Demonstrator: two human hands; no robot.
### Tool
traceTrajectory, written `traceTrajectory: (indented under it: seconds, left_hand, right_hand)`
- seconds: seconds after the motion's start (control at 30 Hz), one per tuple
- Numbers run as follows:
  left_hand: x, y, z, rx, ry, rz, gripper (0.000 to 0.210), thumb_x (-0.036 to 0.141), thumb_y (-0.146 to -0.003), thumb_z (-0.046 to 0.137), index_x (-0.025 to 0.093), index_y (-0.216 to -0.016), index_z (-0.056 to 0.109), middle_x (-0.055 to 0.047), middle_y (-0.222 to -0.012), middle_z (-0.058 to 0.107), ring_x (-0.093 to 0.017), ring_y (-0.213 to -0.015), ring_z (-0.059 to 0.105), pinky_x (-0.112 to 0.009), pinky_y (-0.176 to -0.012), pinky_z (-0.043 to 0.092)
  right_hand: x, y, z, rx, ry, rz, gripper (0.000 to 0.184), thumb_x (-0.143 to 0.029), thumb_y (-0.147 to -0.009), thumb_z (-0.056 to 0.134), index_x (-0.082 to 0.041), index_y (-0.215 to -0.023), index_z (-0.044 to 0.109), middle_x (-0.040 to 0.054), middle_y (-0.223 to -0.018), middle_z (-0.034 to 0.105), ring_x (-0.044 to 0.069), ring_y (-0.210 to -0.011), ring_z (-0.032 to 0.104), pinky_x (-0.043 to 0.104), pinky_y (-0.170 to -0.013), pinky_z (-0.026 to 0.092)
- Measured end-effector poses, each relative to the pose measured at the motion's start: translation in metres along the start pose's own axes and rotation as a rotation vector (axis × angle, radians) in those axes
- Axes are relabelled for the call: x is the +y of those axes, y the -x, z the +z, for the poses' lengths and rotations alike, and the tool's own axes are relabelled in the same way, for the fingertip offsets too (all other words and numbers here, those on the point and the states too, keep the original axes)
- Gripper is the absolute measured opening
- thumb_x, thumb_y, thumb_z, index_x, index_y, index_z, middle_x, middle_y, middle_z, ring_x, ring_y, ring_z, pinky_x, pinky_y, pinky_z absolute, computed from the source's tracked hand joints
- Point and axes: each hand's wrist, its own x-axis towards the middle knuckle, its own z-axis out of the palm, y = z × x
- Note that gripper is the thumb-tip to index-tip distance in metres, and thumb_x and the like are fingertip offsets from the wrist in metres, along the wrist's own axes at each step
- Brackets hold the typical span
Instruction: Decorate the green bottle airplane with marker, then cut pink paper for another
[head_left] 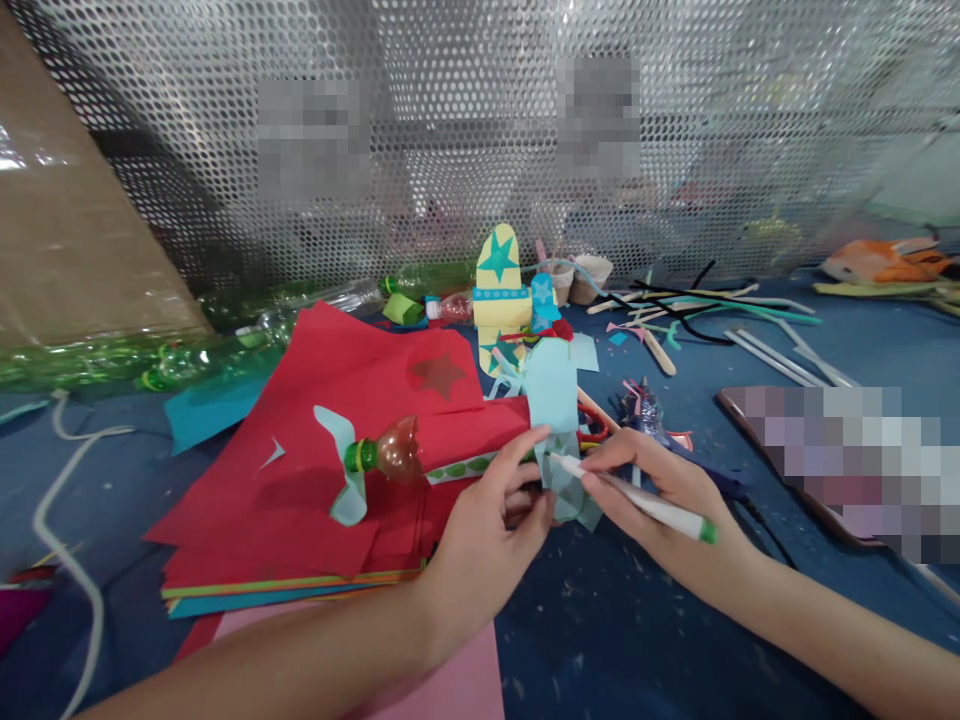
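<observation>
In my right hand is a white marker with a green end, its tip against a light blue paper piece. My left hand grips the lower part of that paper, fingers curled behind and below it. The paper sits across the right end of a red paper tube. A white strip with green ovals runs along the tube's side. At the left stands a cut bottle neck with a green cap and a pale blue paper propeller.
Red paper sheets lie stacked under the model. Behind it stands a yellow paper plane with teal stars. Pipe cleaners, plastic bottles and a phone-like tablet lie around. A perforated metal panel rises at the back.
</observation>
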Motion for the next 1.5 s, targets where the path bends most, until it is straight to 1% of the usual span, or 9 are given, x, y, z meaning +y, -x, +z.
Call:
traceTrajectory:
  seconds: [0.13,0.23,0.3,0.43,0.83,1.13,1.5]
  left_hand:
    - [-0.0006,0.0003,0.0002,-0.003,0.003,0.001,0.047,0.018,-0.092,0.054,0.032,-0.136,0.045,0.0,-0.116,0.069,-0.012,-0.083,0.069,-0.025,-0.079,0.056]
    - [0.0,0.0005,0.0004,-0.001,-0.007,-0.008,0.046,0.02,-0.092,0.054,0.032,-0.136,0.045,-0.001,-0.115,0.069,-0.013,-0.082,0.07,-0.027,-0.079,0.057]
    - [0.0011,0.0004,0.0003,-0.001,-0.013,-0.011,0.046,0.02,-0.093,0.054,0.032,-0.136,0.045,-0.001,-0.116,0.069,-0.013,-0.082,0.07,-0.027,-0.08,0.057]
    - [0.0028,0.0001,0.0002,0.001,-0.017,-0.02,0.046,0.019,-0.093,0.054,0.032,-0.136,0.045,-0.001,-0.115,0.069,-0.012,-0.082,0.069,-0.025,-0.079,0.056]
    - [0.0024,0.0009,0.001,0.006,-0.011,-0.022,0.047,0.02,-0.092,0.054,0.031,-0.137,0.045,-0.002,-0.113,0.069,-0.013,-0.081,0.07,-0.026,-0.077,0.057]
    - [0.0019,0.0001,0.0007,0.008,-0.023,-0.028,0.048,0.021,-0.092,0.054,0.03,-0.138,0.045,-0.003,-0.116,0.069,-0.015,-0.086,0.071,-0.03,-0.081,0.058]
    - [0.0021,-0.0007,0.001,0.002,-0.004,-0.023,0.047,0.02,-0.091,0.055,0.03,-0.137,0.045,-0.002,-0.113,0.07,-0.013,-0.083,0.07,-0.026,-0.079,0.057]
  right_hand:
    - [-0.0005,-0.0008,-0.0006,0.027,0.014,0.046,0.011,-0.019,-0.089,0.057,-0.023,-0.079,0.055,-0.0021,-0.073,0.062,0.011,-0.063,0.059,0.02,-0.057,0.046]
    - [-0.0019,-0.0013,-0.0015,0.013,0.013,0.031,0.009,-0.019,-0.089,0.057,-0.023,-0.081,0.056,-0.0015,-0.074,0.064,0.012,-0.064,0.061,0.021,-0.057,0.046]
    - [-0.0029,-0.0017,-0.002,0.003,0.023,0.035,0.009,-0.019,-0.088,0.057,-0.023,-0.08,0.056,-0.0013,-0.073,0.064,0.012,-0.063,0.061,0.021,-0.056,0.046]
    - [-0.0034,-0.0022,-0.0023,0.028,0.027,0.062,0.011,-0.02,-0.089,0.057,-0.023,-0.078,0.055,-0.0002,-0.072,0.063,0.013,-0.061,0.06,0.023,-0.054,0.047]
    - [-0.0039,-0.0023,-0.0025,0.025,0.026,0.052,0.013,-0.019,-0.088,0.056,-0.023,-0.076,0.053,-0.0012,-0.071,0.062,0.012,-0.061,0.059,0.022,-0.055,0.046]
    - [-0.003,-0.0004,-0.0024,0.022,0.04,0.055,0.013,-0.019,-0.088,0.056,-0.024,-0.077,0.053,-0.0017,-0.07,0.062,0.013,-0.06,0.058,0.022,-0.054,0.046]
    - [-0.0018,-0.0001,-0.0022,0.022,0.03,0.043,0.012,-0.02,-0.089,0.056,-0.024,-0.078,0.054,-0.0019,-0.072,0.062,0.012,-0.062,0.059,0.021,-0.056,0.046]
